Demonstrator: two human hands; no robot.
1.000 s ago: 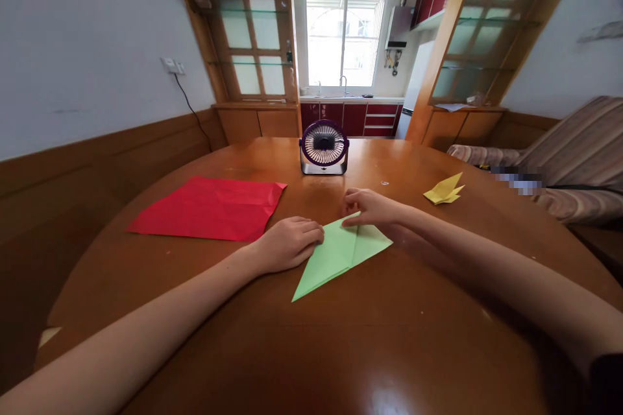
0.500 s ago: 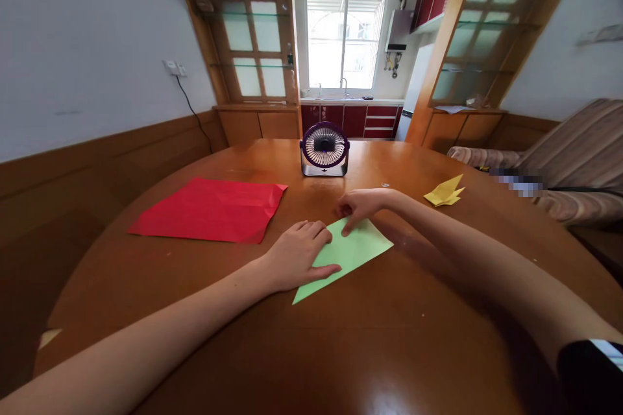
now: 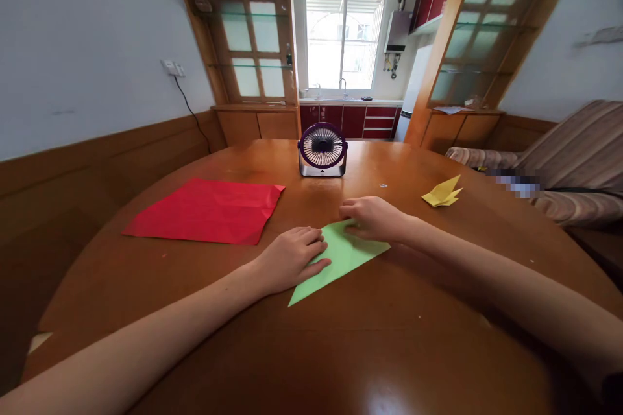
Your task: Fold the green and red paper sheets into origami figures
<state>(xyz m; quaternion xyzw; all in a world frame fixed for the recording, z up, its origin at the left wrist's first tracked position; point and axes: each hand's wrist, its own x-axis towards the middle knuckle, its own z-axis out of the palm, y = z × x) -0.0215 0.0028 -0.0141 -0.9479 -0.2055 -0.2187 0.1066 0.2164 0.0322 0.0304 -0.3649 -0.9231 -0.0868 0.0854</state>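
The right hand (image 3: 372,218) has moved onto the far corner of the folded green paper sheet (image 3: 341,258), fingers curled and pressing it, while the left hand (image 3: 292,256) stays flat on its left edge, so a crease is being made.

Fan (image 3: 322,149) behind folded paper (image 3: 341,259); sheet (image 3: 207,209) left.

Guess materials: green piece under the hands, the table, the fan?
Green piece: thin matte paper, going by its sharp creases and flat folded flaps; left hand and right hand press it. Table: likely varnished wood, brown with glossy reflections. Fan: seemingly purple plastic housing, fine grille; material uncertain.
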